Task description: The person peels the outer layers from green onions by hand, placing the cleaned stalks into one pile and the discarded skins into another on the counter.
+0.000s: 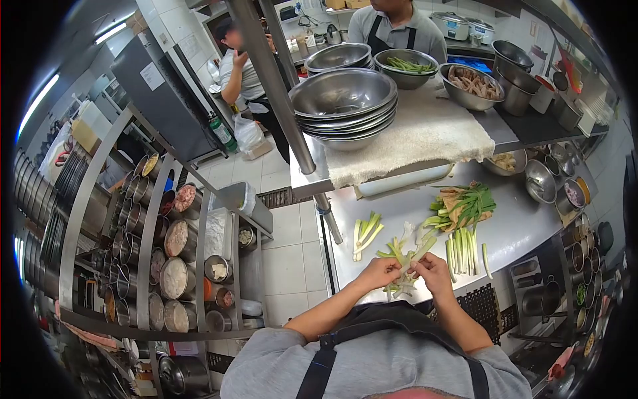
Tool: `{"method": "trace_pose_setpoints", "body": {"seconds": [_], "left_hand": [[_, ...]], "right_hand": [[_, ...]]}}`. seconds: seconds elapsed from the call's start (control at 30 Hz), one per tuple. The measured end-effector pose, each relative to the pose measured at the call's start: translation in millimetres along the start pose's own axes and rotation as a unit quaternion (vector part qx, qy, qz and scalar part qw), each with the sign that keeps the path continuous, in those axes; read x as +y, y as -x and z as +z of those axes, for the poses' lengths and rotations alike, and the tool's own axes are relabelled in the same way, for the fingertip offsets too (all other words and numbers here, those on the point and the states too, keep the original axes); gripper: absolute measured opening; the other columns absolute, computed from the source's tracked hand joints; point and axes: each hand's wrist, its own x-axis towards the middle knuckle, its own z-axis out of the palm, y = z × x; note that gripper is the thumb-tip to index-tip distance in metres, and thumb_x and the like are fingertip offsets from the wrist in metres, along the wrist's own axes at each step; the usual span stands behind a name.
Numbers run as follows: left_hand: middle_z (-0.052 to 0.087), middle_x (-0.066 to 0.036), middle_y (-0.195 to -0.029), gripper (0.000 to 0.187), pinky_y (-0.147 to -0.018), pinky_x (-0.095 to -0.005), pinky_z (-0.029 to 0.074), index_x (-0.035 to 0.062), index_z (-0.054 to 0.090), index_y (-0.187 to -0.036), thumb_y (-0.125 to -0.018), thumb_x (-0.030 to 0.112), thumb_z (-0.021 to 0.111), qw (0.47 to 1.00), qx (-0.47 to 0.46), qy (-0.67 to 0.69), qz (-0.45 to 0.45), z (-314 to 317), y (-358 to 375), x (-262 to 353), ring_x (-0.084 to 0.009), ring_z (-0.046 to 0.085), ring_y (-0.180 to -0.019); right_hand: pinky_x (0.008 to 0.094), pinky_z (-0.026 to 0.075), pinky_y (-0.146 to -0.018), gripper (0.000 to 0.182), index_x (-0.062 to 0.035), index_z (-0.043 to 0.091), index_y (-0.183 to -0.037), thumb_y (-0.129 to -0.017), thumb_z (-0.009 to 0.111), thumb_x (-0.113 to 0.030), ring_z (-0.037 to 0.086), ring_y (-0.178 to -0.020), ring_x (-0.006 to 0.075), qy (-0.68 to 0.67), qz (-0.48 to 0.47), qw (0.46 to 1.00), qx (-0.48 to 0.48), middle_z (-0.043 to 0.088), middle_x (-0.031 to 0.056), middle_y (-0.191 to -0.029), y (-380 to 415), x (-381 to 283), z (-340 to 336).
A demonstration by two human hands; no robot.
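Both my hands are close together over the near edge of the steel table. My left hand has its fingers closed on a pale green stalk. Close beside it, my right hand pinches the same stalk. Loose peelings lie under and around my hands. To the left is a small bunch of cut stalks. Just right of my hands, a row of pale stalks lies side by side. Behind that row sits a pile of leafy greens with brown wrapping.
Stacked steel bowls stand on the raised shelf, beside a bowl of green vegetables and a bowl of brownish food. A metal post rises at the table's left. Racks of pots stand left. Two people are beyond the shelf.
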Motion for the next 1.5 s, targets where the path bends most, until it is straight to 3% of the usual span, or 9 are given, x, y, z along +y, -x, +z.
{"method": "trace_pose_setpoints", "body": {"seconds": [0.1, 0.27, 0.33, 0.47, 0.63, 0.93, 1.13, 1.3, 1.5], "left_hand": [[0.066, -0.009, -0.072, 0.013, -0.063, -0.0280, 0.051, 0.0014, 0.063, -0.087, -0.081, 0.012, 0.061, 0.975, 0.027, -0.219, 0.029, 1, 3, -2, -0.0153, 0.066, -0.066], [0.067, -0.008, -0.074, 0.015, -0.062, -0.0287, 0.052, 0.0049, 0.065, -0.090, -0.081, 0.015, 0.061, 0.986, 0.003, -0.164, 0.029, 0, 12, -32, -0.0158, 0.066, -0.063], [0.068, -0.012, -0.080, 0.019, -0.069, -0.0350, 0.052, 0.0080, 0.067, -0.091, -0.078, 0.021, 0.063, 0.992, -0.002, -0.121, -0.037, -3, 16, -31, -0.0281, 0.066, -0.075], [0.068, -0.013, -0.084, 0.025, -0.073, -0.0357, 0.052, 0.0080, 0.066, -0.097, -0.078, 0.024, 0.064, 0.984, -0.006, -0.171, -0.056, -9, 18, -26, -0.0282, 0.067, -0.079], [0.068, -0.014, -0.087, 0.026, -0.075, -0.0360, 0.052, 0.0092, 0.065, -0.099, -0.078, 0.024, 0.064, 0.980, -0.023, -0.192, -0.050, -8, 16, -29, -0.0291, 0.066, -0.082], [0.068, -0.013, -0.090, 0.027, -0.078, -0.0364, 0.051, 0.0103, 0.065, -0.098, -0.076, 0.025, 0.064, 0.978, -0.014, -0.200, -0.065, -13, 20, -33, -0.0290, 0.065, -0.086], [0.068, -0.012, -0.087, 0.030, -0.073, -0.0332, 0.052, 0.0078, 0.065, -0.101, -0.077, 0.026, 0.064, 0.981, -0.022, -0.182, -0.061, -10, 8, -33, -0.0235, 0.066, -0.081], [0.065, -0.005, -0.085, 0.034, -0.054, -0.0243, 0.045, 0.0034, 0.059, -0.111, -0.089, 0.029, 0.059, 0.990, 0.005, 0.091, -0.109, -3, -6, -11, -0.0110, 0.063, -0.072], [0.063, -0.002, -0.081, 0.026, -0.052, -0.0224, 0.042, 0.0040, 0.059, -0.104, -0.091, 0.026, 0.058, 0.990, 0.028, 0.123, -0.056, -6, -7, -9, -0.0082, 0.058, -0.066]], "right_hand": [[0.0244, 0.049, -0.056, 0.014, 0.0025, 0.061, -0.090, -0.085, 0.063, -0.010, 0.063, -0.065, 0.0146, -0.017, -0.002, 0.999, 0.028, 0.065, 0.0086, -0.075, -6, 9, -12], [0.0244, 0.046, -0.048, 0.014, -0.0003, 0.059, -0.082, -0.082, 0.066, -0.012, 0.060, -0.057, 0.0133, 0.077, 0.020, 0.988, 0.132, 0.061, 0.0050, -0.068, -13, 17, -72], [0.0260, 0.046, -0.048, 0.018, -0.0006, 0.059, -0.073, -0.079, 0.069, -0.014, 0.059, -0.055, 0.0118, 0.270, 0.069, 0.944, 0.177, 0.059, 0.0053, -0.060, -10, 19, -99], [0.0412, 0.050, -0.060, 0.023, 0.0002, 0.061, -0.070, -0.069, 0.072, -0.021, 0.063, -0.061, 0.0319, 0.570, 0.024, 0.802, 0.178, 0.062, 0.0171, -0.063, -13, 46, -138], [0.0446, 0.052, -0.074, 0.024, -0.0015, 0.066, -0.077, -0.073, 0.065, -0.025, 0.064, -0.079, 0.0377, 0.651, 0.115, 0.739, 0.127, 0.066, 0.0213, -0.081, -25, 67, -142], [0.0458, 0.051, -0.075, 0.024, -0.0019, 0.067, -0.079, -0.076, 0.063, -0.025, 0.064, -0.079, 0.0377, 0.663, 0.110, 0.727, 0.141, 0.066, 0.0209, -0.081, -29, 75, -132], [0.0411, 0.051, -0.065, 0.023, -0.0002, 0.067, -0.081, -0.077, 0.065, -0.023, 0.063, -0.067, 0.0355, 0.535, -0.037, 0.842, 0.063, 0.064, 0.0198, -0.071, -23, 62, -89], [0.0365, 0.050, -0.060, 0.025, 0.0000, 0.067, -0.085, -0.081, 0.066, -0.024, 0.064, -0.062, 0.0286, 0.423, -0.063, 0.901, -0.069, 0.064, 0.0171, -0.068, -2, 19, -3], [0.0352, 0.049, -0.058, 0.023, 0.0006, 0.067, -0.090, -0.082, 0.063, -0.021, 0.063, -0.060, 0.0268, 0.436, -0.121, 0.888, -0.090, 0.064, 0.0170, -0.071, -2, 11, 14]]}}
